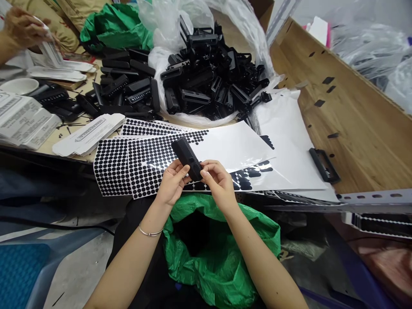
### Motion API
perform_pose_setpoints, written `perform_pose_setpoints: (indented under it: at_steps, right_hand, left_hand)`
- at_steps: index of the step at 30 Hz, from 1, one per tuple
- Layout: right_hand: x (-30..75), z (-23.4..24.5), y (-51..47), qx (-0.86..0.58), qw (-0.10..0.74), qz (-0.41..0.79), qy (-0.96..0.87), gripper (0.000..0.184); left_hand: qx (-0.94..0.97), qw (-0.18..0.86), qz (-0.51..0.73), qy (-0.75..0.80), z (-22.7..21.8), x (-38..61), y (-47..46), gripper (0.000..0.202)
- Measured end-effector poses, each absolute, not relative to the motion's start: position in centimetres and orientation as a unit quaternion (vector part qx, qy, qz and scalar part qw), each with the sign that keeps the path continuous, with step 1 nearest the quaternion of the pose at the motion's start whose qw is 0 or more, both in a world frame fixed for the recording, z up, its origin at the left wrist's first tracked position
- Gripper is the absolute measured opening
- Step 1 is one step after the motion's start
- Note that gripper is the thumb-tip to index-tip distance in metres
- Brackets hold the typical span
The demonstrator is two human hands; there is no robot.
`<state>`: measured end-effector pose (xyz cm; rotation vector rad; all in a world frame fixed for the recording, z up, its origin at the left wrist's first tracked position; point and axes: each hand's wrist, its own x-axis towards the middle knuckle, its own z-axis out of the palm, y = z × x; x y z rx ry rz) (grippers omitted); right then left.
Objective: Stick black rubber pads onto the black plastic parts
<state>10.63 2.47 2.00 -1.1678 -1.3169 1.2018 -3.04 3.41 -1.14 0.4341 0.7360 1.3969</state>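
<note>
A long black plastic part (187,157) is held up over the table edge by both my hands. My left hand (172,182) grips its near end from the left, fingers closed round it. My right hand (217,181) pinches the same end from the right, thumb and fingers pressed on it. Under the part lie white sheets covered with rows of small black round stickers (135,161). A silver bracelet sits on my left wrist.
A clear bag heaped with black plastic parts (209,81) stands behind the sheets. More black parts (128,86) lie to its left. An open green bag (215,249) sits in my lap. Another person's hand (22,28) handles white boxes at far left. One black frame (324,165) lies at right.
</note>
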Motion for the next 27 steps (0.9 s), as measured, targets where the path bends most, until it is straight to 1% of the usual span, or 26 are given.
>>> perform_pose_setpoints:
  at_steps: [19, 27]
  right_hand:
    - [10.71, 1.68, 2.57, -0.477, 0.489, 0.492, -0.539, 0.021]
    - [10.59, 1.83, 2.52, -0.481, 0.496, 0.491, -0.531, 0.016]
  left_hand:
    - [0.182, 0.689, 0.621, 0.326, -1.10, -2.88, 3.43, 0.039]
    - [0.183, 0.686, 0.625, 0.325, -1.03, -2.87, 3.38, 0.038]
